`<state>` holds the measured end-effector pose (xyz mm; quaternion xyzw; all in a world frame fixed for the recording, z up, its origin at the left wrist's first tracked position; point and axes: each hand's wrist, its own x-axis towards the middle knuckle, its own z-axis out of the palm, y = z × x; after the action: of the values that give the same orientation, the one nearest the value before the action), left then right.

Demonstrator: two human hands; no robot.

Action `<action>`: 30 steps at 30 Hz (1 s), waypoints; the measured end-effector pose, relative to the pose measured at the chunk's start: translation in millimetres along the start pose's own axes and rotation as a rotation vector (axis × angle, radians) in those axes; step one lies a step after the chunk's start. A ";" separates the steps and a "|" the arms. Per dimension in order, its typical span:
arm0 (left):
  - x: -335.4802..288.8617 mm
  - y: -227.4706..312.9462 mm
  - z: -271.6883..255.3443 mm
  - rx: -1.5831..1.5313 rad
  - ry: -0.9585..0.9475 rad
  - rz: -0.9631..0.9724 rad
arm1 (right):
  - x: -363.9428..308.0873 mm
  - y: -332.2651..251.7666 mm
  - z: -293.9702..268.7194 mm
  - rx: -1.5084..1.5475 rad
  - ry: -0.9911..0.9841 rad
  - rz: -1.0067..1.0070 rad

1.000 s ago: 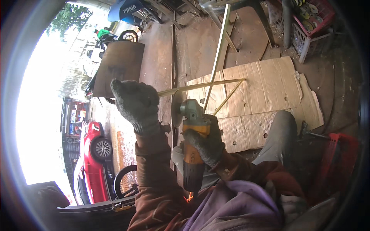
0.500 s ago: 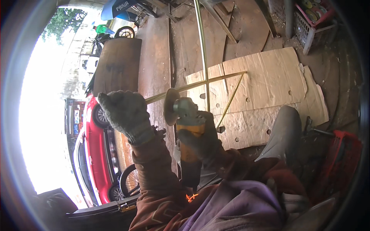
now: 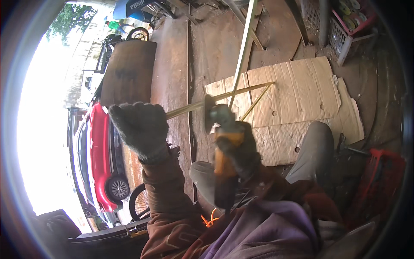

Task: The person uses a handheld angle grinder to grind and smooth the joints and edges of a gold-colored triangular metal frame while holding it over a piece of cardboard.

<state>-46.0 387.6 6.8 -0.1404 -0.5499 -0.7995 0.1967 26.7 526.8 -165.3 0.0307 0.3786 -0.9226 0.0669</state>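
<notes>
My left hand [image 3: 140, 129], in a grey knit glove, is closed round the end of a brass-coloured metal bar [image 3: 185, 110]. That bar runs right over cardboard, crosses a longer bar [image 3: 244, 47] rising to the top edge, and meets a short slanting bar [image 3: 257, 102] at its far end. In my gloved right hand [image 3: 245, 149] is an orange and black angle grinder [image 3: 224, 166], upright and blurred by motion. Its disc [image 3: 209, 113] stands edge-on against the held bar, left of the crossing; whether it touches cannot be told.
Flat cardboard sheets [image 3: 297, 90] lie on the brown floor. A red crate [image 3: 381, 177] stands at right, and a pink basket of discs [image 3: 351, 17] at far right. An orange cord [image 3: 210, 219] lies near my lap. A red car [image 3: 98, 151] is outside at left.
The grinder has moved right along the bar, nearer the crossing. The long bar's upper end has swung right. Outside, the red car has shifted in view.
</notes>
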 end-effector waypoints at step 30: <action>-31.7 27.0 -21.6 0.061 -0.112 -0.041 | -6.4 1.6 -14.2 -0.046 -0.125 0.159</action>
<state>-5.6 363.9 7.4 -0.1675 -0.5869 -0.7771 0.1536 33.4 536.3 -175.8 0.0016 0.3910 -0.9057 0.1639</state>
